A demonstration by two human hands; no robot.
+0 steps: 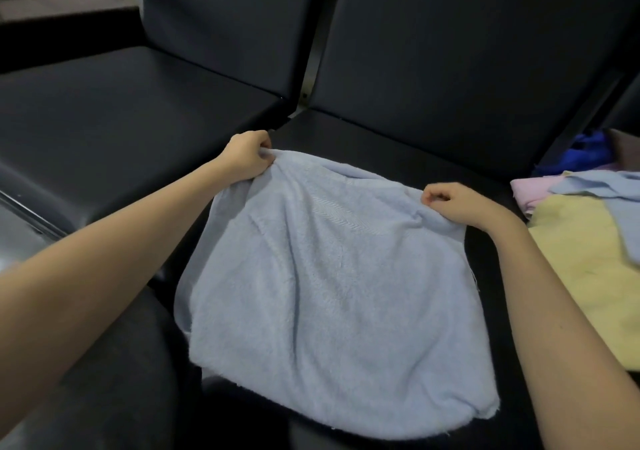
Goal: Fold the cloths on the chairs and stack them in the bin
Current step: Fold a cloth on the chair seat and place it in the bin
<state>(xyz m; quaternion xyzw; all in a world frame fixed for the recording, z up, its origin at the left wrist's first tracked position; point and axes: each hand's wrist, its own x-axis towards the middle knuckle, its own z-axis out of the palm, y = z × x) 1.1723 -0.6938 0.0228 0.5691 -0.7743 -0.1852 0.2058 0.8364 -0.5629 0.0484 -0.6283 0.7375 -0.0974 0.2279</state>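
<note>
Towel, near edge: the pale blue towel (pixel 329 293) lies spread and rumpled on the middle seat (pixel 398 148). Its near hem is closest to the person, with loose threads at the right corner. Whether the hem hangs past the seat front cannot be told.
Towel, side edges: the left edge runs down beside the left forearm. The right edge is apart from the pile of cloths, and a strip of black upholstery shows between them.
Right hand: the right hand (pixel 457 203) has its fingers curled and pinches the towel's far right corner, lifting the fabric into a small ridge.
Left hand: the left hand (pixel 247 155) has its fingers bunched and grips the far left corner, at the seat's left rim.
Towel, far edge: it sags in a shallow curve between the two hands, and black seat shows beyond it up to the backrest (pixel 467 51).
Cloths at right: a yellow cloth (pixel 581 259) lies flat and nearest. A second pale blue cloth (pixel 609 193) drapes over its far part, a pink cloth (pixel 530 190) is just behind, and a dark blue cloth (pixel 585 151) is bunched farthest back. Whether they share the middle seat cannot be told.
Left seat: the left seat (pixel 121 103) shows black upholstery just past the left hand.
Gap: a narrow metal frame (pixel 308 79) shows between the two chair backs.
</note>
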